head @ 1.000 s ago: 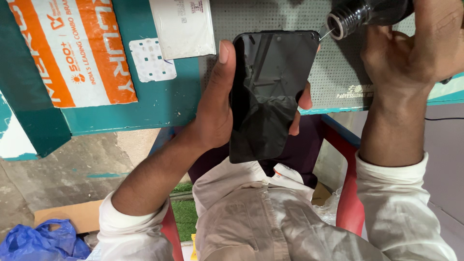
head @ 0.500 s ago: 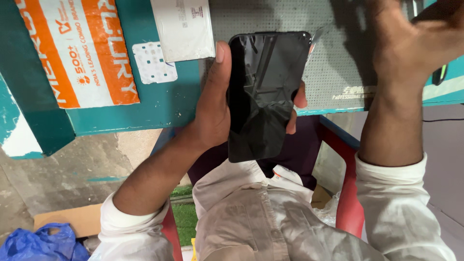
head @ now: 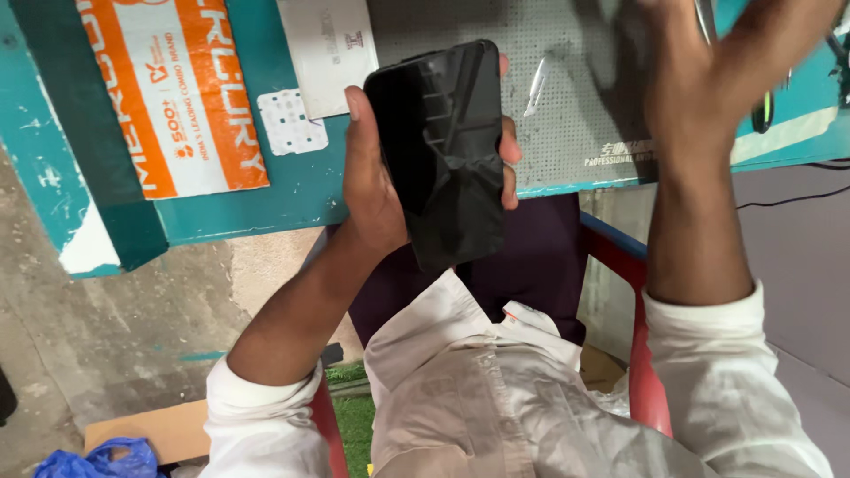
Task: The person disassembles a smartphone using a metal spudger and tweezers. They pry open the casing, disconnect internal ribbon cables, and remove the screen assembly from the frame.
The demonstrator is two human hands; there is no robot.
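Observation:
My left hand point(head: 367, 186) grips a black smartphone point(head: 443, 150) upright by its edges, thumb on the left side and fingertips on the right, with its dark glossy face towards me. It hovers at the front edge of a teal table point(head: 266, 212), partly over a grey perforated work mat point(head: 567, 97). My right hand point(head: 708, 88) is raised over the right part of the mat, blurred by motion, and its fingertips run past the top edge. A small clear film scrap point(head: 534, 84) lies on the mat beside the phone.
An orange and white packet point(head: 177, 88), a white card point(head: 323, 53) and a small dotted sheet point(head: 292, 119) lie on the table's left. I sit in a red chair point(head: 637, 354). On the floor: a blue bag point(head: 97, 460), cardboard point(head: 159, 429). A black cable point(head: 797, 195) runs right.
My right hand held a dark power tool at the phone's top corner; it has lifted away to the upper right and the tool is out of view. The phone stayed put.

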